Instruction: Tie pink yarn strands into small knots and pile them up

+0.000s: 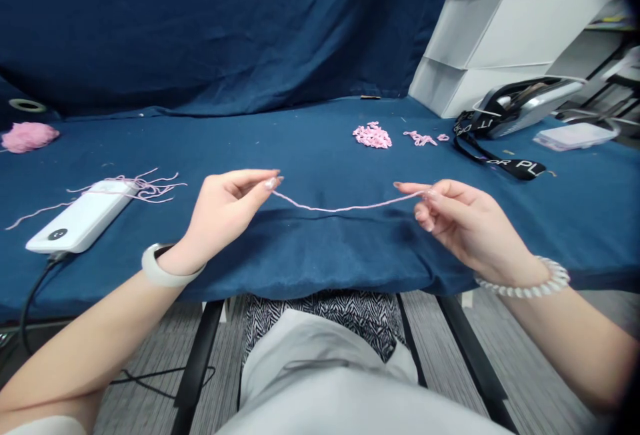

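A single strand of pink yarn hangs in a shallow sag between my two hands, just above the blue cloth. My left hand pinches one end between thumb and fingertips. At the other end, the thumb and fingers of my right hand are closed on the yarn, with the index finger pointing inward along it. Beyond my right hand lie a heap of small pink yarn loops and a smaller group of them. Several loose pink strands drape over a white power bank to the left.
Blue cloth covers the table. A fluffy pink yarn ball and a tape roll sit far left. White boxes, a headset-like device, a black lettered strap and a flat white case stand right.
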`<control>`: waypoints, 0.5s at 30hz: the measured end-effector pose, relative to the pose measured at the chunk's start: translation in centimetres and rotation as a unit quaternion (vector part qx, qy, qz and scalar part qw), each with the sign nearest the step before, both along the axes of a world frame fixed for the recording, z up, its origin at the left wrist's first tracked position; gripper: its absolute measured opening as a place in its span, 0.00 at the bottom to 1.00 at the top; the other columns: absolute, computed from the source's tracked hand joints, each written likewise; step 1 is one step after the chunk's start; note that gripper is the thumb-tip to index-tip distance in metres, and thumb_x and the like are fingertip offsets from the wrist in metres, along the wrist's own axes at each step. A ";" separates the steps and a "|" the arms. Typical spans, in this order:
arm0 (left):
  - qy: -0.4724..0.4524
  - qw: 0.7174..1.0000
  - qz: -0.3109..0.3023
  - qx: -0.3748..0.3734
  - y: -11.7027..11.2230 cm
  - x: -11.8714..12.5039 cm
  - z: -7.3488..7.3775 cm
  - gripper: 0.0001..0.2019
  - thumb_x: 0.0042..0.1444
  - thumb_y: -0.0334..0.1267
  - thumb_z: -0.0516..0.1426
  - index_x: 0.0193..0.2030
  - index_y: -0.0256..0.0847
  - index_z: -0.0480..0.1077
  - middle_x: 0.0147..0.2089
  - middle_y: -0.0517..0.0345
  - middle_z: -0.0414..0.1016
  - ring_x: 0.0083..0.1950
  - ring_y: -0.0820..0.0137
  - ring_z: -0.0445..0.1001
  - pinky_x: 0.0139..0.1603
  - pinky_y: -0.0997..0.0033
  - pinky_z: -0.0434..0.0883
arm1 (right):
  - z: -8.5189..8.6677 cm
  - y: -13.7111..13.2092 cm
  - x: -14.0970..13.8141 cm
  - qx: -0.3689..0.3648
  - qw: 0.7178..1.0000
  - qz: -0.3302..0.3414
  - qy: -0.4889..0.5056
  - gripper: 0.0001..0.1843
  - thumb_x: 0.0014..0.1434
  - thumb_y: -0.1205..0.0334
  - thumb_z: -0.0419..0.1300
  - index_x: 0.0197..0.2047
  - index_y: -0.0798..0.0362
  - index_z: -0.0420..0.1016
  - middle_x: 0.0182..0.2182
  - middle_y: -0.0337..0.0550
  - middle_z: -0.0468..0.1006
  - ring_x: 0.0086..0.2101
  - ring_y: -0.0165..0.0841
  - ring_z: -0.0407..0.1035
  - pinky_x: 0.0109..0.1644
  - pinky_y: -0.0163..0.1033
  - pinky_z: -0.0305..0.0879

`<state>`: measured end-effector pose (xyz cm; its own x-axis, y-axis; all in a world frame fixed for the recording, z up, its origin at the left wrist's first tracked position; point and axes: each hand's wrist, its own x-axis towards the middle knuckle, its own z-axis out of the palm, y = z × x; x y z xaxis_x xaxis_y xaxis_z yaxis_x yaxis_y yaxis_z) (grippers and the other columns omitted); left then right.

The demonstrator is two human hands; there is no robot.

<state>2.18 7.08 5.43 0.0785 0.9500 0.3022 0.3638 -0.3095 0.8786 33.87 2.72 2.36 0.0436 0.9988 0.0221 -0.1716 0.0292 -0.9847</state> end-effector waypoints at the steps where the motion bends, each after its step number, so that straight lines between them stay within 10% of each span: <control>1: -0.008 1.000 -0.007 0.024 -0.1 0.6 0.5 0.16 0.54 0.49 0.64 0.44 0.41 0.80 0.44 0.52 0.82 0.47 0.64 0.79 0.52 0.67 0.74 | 0.5 -0.1 -0.5 -0.002 1.000 -0.006 0.020 0.11 0.51 0.60 0.69 0.25 0.54 0.72 0.36 0.44 0.82 0.24 0.21 0.69 0.26 0.26 0.68; 8: -0.159 0.981 -0.106 -0.022 1.0 5.4 2.0 0.19 0.50 0.38 0.67 0.50 0.38 0.76 0.40 0.52 0.81 0.45 0.63 0.80 0.53 0.65 0.75 | 3.3 1.8 -3.3 -0.037 0.995 0.041 0.087 0.13 0.48 0.67 0.68 0.22 0.53 0.65 0.36 0.44 0.81 0.27 0.27 0.75 0.19 0.26 0.64; 12: -0.228 0.960 -0.137 -0.092 2.6 6.8 1.2 0.35 0.47 0.36 0.69 0.63 0.41 0.64 0.41 0.53 0.81 0.44 0.63 0.81 0.49 0.67 0.75 | 4.4 4.3 -4.9 -0.023 0.989 0.118 0.084 0.14 0.48 0.71 0.68 0.35 0.51 0.69 0.27 0.36 0.78 0.25 0.26 0.75 0.23 0.26 0.67; 15: -0.247 0.947 -0.145 -0.145 3.6 6.9 0.4 0.26 0.49 0.34 0.68 0.54 0.35 0.68 0.41 0.49 0.81 0.42 0.66 0.80 0.48 0.68 0.75 | 4.7 6.5 -6.1 -0.005 0.984 0.156 0.091 0.17 0.51 0.71 0.65 0.44 0.51 0.71 0.28 0.36 0.79 0.27 0.26 0.76 0.29 0.29 0.73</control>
<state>9.06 10.63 5.85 0.2650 0.9591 0.0995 -0.1777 -0.0528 0.9827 27.73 9.23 7.07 -0.2629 0.9643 0.0332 -0.3447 -0.0617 -0.9367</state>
